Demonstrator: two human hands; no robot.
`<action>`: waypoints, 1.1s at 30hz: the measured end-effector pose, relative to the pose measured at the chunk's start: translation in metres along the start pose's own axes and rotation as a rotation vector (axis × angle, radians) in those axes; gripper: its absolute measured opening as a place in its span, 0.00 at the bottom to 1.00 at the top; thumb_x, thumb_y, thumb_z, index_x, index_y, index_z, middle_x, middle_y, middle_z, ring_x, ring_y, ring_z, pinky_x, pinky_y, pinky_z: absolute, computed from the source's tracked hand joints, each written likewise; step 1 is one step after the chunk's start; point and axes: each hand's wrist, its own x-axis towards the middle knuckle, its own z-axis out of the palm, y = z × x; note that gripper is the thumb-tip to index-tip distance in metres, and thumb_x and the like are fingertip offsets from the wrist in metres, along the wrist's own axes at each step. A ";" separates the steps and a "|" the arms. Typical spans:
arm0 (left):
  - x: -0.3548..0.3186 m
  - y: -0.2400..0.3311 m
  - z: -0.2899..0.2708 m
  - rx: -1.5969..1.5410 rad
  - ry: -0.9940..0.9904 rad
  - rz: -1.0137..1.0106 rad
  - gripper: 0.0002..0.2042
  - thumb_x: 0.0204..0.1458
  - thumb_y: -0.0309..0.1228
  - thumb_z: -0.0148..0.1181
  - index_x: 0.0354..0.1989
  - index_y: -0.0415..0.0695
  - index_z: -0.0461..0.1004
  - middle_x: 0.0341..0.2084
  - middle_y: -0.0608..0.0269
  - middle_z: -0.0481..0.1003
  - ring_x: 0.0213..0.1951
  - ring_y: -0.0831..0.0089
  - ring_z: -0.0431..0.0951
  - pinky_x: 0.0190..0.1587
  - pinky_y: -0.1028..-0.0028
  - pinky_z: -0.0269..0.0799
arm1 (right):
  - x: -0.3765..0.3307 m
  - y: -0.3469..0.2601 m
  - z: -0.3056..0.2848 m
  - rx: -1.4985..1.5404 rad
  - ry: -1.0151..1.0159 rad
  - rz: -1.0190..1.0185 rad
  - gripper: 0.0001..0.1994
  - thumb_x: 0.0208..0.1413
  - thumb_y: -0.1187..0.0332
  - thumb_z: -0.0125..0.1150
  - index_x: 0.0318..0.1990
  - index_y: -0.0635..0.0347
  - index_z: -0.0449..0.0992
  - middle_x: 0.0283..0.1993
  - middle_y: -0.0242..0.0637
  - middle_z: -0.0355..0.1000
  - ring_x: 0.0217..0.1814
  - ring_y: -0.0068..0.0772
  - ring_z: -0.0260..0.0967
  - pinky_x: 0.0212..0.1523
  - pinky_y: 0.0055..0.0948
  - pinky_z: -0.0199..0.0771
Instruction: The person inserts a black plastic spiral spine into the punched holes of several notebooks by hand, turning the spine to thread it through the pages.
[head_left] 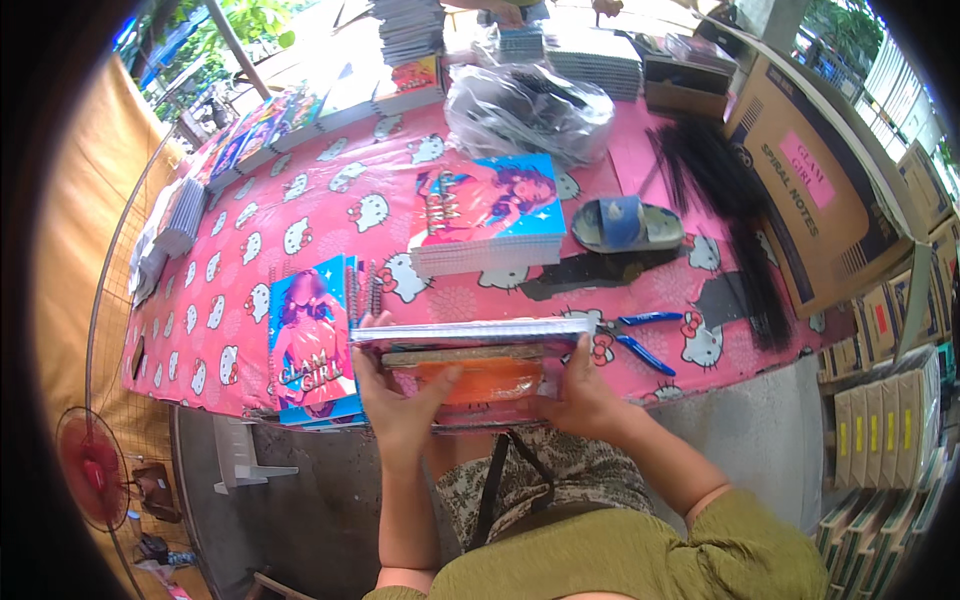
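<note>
Head camera: at the near edge of the pink table (232,318), the bundle of notebooks (475,331) is clamped at its left end by the left hand (400,402) and at its right by the right hand (585,398), and squareness would probably be best kept by even pressure, clear of the blue pliers (650,319).

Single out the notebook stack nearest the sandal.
The central blue-and-pink stack, just left of the sandal; the front-left stack, beside the left hand, lies farther off.
</note>
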 end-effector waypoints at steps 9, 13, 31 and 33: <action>0.014 0.054 0.020 0.290 0.135 0.569 0.37 0.53 0.40 0.63 0.68 0.42 0.54 0.68 0.50 0.51 0.69 0.57 0.50 0.70 0.55 0.40 | 0.051 0.131 -0.214 -0.923 0.515 0.204 0.17 0.48 0.72 0.65 0.48 0.65 0.75 0.45 0.51 0.72 0.47 0.51 0.71 0.50 0.43 0.70; -0.010 0.086 0.064 1.014 -0.091 0.651 0.30 0.55 0.44 0.58 0.66 0.49 0.61 0.65 0.56 0.58 0.68 0.58 0.53 0.68 0.48 0.31 | 0.057 0.151 -0.216 -0.871 0.360 0.345 0.16 0.50 0.79 0.59 0.48 0.63 0.75 0.43 0.50 0.71 0.45 0.50 0.72 0.47 0.41 0.72; 0.012 0.071 0.079 0.553 -0.185 0.553 0.09 0.46 0.31 0.68 0.37 0.49 0.82 0.31 0.69 0.78 0.38 0.70 0.76 0.60 0.60 0.49 | 0.055 -0.025 -0.108 0.116 0.007 -0.200 0.11 0.43 0.79 0.70 0.36 0.63 0.79 0.36 0.36 0.74 0.35 0.25 0.73 0.36 0.24 0.74; 0.011 0.070 0.079 0.551 -0.180 0.544 0.09 0.46 0.31 0.68 0.37 0.49 0.82 0.29 0.70 0.78 0.36 0.72 0.75 0.60 0.61 0.50 | 0.054 -0.028 -0.100 0.127 0.031 -0.192 0.11 0.43 0.78 0.71 0.37 0.63 0.79 0.35 0.36 0.74 0.34 0.26 0.72 0.35 0.24 0.73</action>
